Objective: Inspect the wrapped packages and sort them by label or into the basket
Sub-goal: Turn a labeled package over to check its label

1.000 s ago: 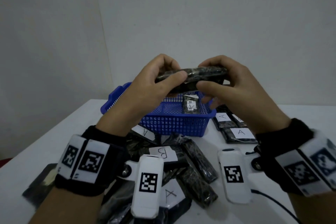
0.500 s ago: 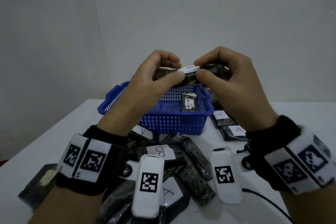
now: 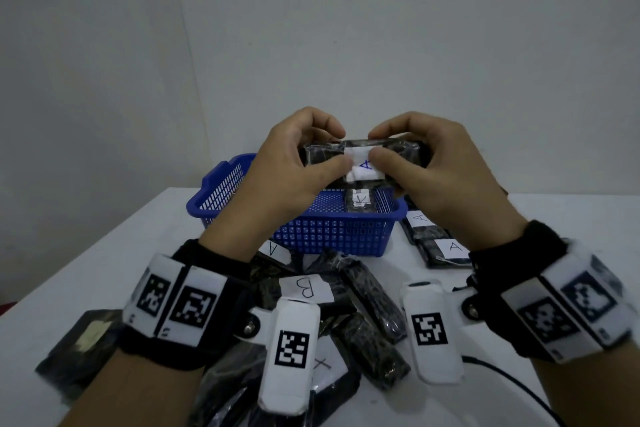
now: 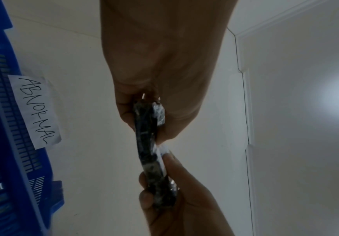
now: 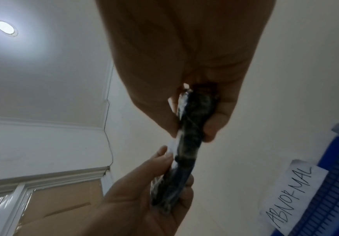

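Note:
Both hands hold one black wrapped package (image 3: 360, 158) up above the blue basket (image 3: 332, 236). My left hand (image 3: 298, 163) grips its left end and my right hand (image 3: 426, 163) grips its right end, thumbs on the near face. Its white label (image 3: 363, 168) faces me and reads A, partly hidden by the thumbs. In the left wrist view the package (image 4: 146, 143) is seen edge-on between both hands; the right wrist view shows the package (image 5: 190, 135) the same way. One labelled package (image 3: 360, 203) lies inside the basket.
A heap of black packages (image 3: 349, 315) with A, B and X labels lies on the white table (image 3: 114, 253) in front of the basket. Two A-labelled packages (image 3: 440, 243) lie right of it. The basket carries an ABNORMAL tag (image 4: 36, 110). A cable (image 3: 512, 378) runs at right.
The two hands have turned the package over so that its white label, edge-on half a second ago, now faces me; the package sits slightly lower over the basket.

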Demonstrator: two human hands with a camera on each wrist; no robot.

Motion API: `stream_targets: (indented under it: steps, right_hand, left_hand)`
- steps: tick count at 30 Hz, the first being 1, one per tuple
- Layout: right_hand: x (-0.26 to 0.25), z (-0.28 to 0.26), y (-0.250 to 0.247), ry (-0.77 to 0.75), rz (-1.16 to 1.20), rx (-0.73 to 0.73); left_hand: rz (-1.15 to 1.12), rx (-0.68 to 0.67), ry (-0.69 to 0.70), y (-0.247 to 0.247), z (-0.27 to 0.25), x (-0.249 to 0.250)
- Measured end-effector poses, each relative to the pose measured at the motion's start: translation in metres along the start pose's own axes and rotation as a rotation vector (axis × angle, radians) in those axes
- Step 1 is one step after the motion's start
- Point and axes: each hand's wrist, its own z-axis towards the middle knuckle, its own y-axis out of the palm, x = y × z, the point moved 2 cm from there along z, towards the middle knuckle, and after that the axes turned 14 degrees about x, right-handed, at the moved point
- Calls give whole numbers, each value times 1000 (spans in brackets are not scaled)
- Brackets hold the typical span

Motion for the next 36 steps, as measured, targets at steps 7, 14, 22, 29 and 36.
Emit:
stream_targets:
  steps: [7,14,22,29,36]
  right_hand:
    - [-4,-2,8,-64,70,59]
    - [-4,-2,5,134,240,74]
    - [-1,0,1,226,323,3]
    - [-3,-2,3,133,271,100]
    - [-5,1,-1,108,204,184]
  left_hand:
    - [-30,75,-12,-5,2,2]
    - [-17,28,-67,-4,4,-1]
    - [-81,-24,11,-5,2,1]
    - [-113,-4,-40,-6,2,3]
    - [-334,-310,-311,-8,-2,3]
